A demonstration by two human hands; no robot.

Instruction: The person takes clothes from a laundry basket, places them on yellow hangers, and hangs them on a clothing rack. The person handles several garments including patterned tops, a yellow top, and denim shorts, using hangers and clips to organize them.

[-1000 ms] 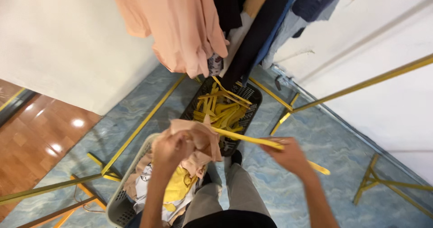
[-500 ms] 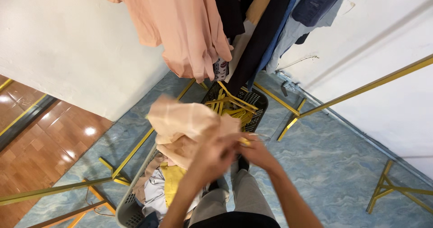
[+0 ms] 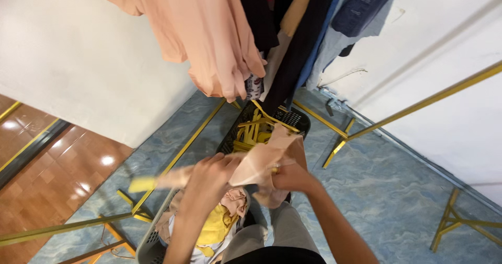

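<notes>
Our left hand [image 3: 209, 172] grips the peach garment [image 3: 261, 162] at its upper edge, fingers curled over the cloth; a yellow hanger [image 3: 144, 184] pokes out to the left w/ its end past that hand. Our right hand [image 3: 290, 176] is clenched on the same garment from the other side, thumb pressed into the fabric. We hold it at about waist height, right above the two baskets. Below the left hand sits the grey laundry basket [image 3: 151, 238] w/ yellow and pale clothes heaped in it. Just beyond, the black basket [image 3: 293, 118] is full of yellow hangers. Overhead hang a peach shirt [image 3: 204, 39], dark items and a blue one [image 3: 361, 8]. Floor is blue marbled tile [image 3: 387, 191], w/ yellow rack legs [image 3: 460, 225] around.
</notes>
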